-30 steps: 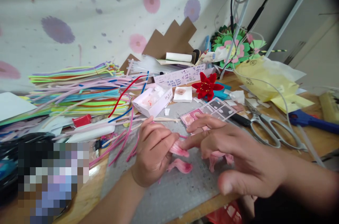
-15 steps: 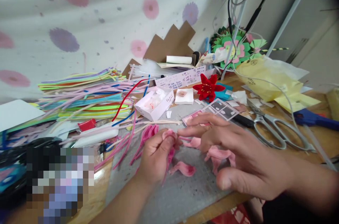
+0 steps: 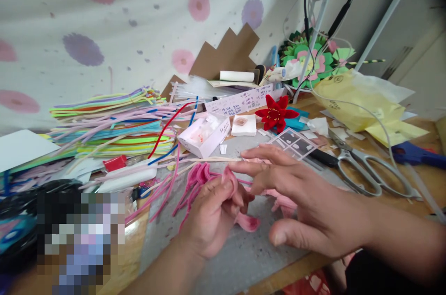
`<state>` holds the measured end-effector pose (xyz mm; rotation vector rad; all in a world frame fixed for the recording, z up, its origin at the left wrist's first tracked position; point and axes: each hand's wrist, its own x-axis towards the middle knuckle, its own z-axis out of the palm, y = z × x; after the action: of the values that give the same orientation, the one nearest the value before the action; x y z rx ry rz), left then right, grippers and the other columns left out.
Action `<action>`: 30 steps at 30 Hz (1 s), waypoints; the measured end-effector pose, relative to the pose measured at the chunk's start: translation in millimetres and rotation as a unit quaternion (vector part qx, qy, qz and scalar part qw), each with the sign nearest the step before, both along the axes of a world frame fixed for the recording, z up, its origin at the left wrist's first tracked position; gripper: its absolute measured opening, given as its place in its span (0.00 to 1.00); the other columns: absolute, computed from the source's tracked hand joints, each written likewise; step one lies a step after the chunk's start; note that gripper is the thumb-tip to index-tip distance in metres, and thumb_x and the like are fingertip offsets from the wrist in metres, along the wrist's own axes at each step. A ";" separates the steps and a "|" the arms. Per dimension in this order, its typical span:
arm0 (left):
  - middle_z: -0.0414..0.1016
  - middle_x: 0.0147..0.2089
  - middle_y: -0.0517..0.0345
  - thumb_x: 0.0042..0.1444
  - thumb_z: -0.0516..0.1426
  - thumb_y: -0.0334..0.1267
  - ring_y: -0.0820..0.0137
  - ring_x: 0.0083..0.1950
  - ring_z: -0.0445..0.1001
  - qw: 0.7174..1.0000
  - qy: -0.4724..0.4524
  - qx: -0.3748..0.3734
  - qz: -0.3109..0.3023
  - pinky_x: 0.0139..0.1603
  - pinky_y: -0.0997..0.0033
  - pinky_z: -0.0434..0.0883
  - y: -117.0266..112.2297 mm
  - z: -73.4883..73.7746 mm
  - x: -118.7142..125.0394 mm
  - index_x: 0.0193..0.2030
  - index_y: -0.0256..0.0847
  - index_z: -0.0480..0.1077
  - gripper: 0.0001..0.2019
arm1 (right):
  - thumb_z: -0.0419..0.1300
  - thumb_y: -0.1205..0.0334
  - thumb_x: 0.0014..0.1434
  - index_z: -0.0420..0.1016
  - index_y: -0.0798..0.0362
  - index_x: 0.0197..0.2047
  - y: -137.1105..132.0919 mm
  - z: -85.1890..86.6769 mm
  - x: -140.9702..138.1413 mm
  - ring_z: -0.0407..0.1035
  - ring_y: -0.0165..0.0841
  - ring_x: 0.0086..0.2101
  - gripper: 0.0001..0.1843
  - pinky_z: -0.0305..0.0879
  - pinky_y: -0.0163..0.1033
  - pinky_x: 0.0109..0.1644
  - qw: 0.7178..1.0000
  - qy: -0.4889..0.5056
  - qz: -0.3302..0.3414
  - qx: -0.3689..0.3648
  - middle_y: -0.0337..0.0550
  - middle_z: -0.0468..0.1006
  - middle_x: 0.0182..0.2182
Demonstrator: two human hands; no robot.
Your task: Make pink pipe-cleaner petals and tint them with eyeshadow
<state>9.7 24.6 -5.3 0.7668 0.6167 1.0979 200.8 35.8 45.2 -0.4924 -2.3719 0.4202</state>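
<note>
Left hand [image 3: 212,213] pinches a pink petal [image 3: 229,178] over the grey mat [image 3: 223,258], grip narrow around it. Right hand [image 3: 313,206] hovers just beside, grip wide, fingers splayed, holding nothing. Free mat lies toward the front edge of the surface [image 3: 132,248]. Scissors [image 3: 362,172] crowd the right, pipe cleaners [image 3: 111,123] the left. More pink pieces [image 3: 284,201] sit half hidden beneath the right palm.

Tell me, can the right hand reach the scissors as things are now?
Probably yes: the scissors lie in the open just right of the right hand, with nothing between them, and its fingers are spread.
</note>
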 end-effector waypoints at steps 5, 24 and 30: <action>0.65 0.19 0.60 0.56 0.57 0.43 0.72 0.28 0.67 1.000 0.012 -0.008 -0.006 0.31 0.73 0.63 0.5 5.2 1.5 0.19 0.37 0.70 0.18 | 0.54 0.49 0.63 0.65 0.54 0.48 0.9 4.0 -2.4 0.56 0.37 0.59 0.18 0.54 0.44 0.62 0.999 0.033 0.018 -0.039 0.50 0.72 0.51; 0.71 0.26 0.57 0.59 0.52 0.36 0.67 0.32 0.68 0.685 0.522 0.486 0.149 0.40 0.61 0.65 13.7 3.7 -18.8 0.29 0.40 0.73 0.11 | 0.54 0.50 0.62 0.67 0.53 0.40 16.2 -5.6 15.8 0.67 0.38 0.46 0.15 0.64 0.45 0.49 0.985 0.043 0.000 -0.164 0.49 0.73 0.45; 0.77 0.32 0.55 0.55 0.55 0.31 0.62 0.40 0.70 0.486 0.568 0.617 0.247 0.53 0.51 0.62 20.1 11.0 -30.2 0.40 0.41 0.75 0.08 | 0.54 0.52 0.62 0.72 0.56 0.41 58.7 -47.5 33.1 0.65 0.44 0.47 0.16 0.55 0.52 0.52 0.952 -0.229 -0.202 0.029 0.52 0.75 0.41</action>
<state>-20.6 44.7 5.7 2.9074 1.1542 1.3854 234.0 94.5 -2.3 -1.1219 -2.6128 0.0466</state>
